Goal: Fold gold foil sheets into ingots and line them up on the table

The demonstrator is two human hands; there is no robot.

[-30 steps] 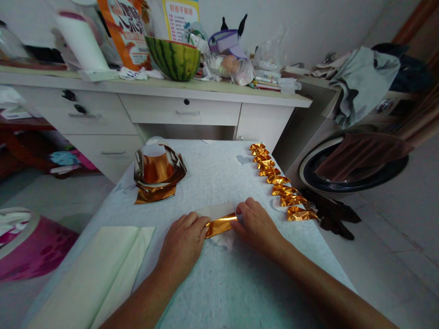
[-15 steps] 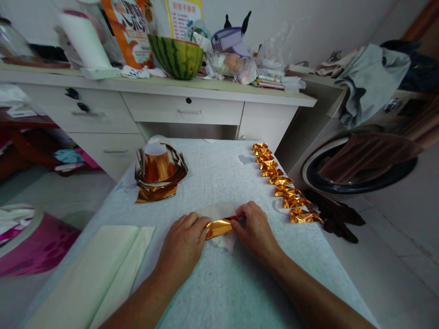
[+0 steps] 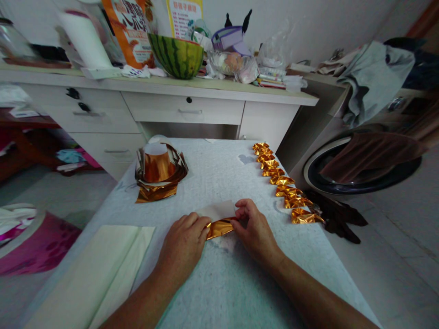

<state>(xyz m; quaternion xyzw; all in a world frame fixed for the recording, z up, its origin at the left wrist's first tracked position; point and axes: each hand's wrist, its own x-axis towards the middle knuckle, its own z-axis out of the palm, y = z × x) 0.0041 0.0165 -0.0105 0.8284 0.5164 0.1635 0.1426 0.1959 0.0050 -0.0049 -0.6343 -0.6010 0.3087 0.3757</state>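
A sheet of gold foil paper lies on the table between my hands, its near part folded over with the gold side up and its pale back showing behind. My left hand pinches the left end of the fold. At the right end, the thumb of my right hand presses on the gold fold, with the fingers curled and lifted a little behind it. Along the table's right edge runs a row of folded gold foil pieces. A stack of gold foil sheets stands curled at the far left of the table.
Folded cream paper lies on the table at the left. Behind stands a drawer counter with a cut watermelon on it. A pink bin is at the left, a washing machine at the right.
The fingers of my right hand have risen slightly off the paper's far side, and more of its pale back shows. My left hand stays in place.
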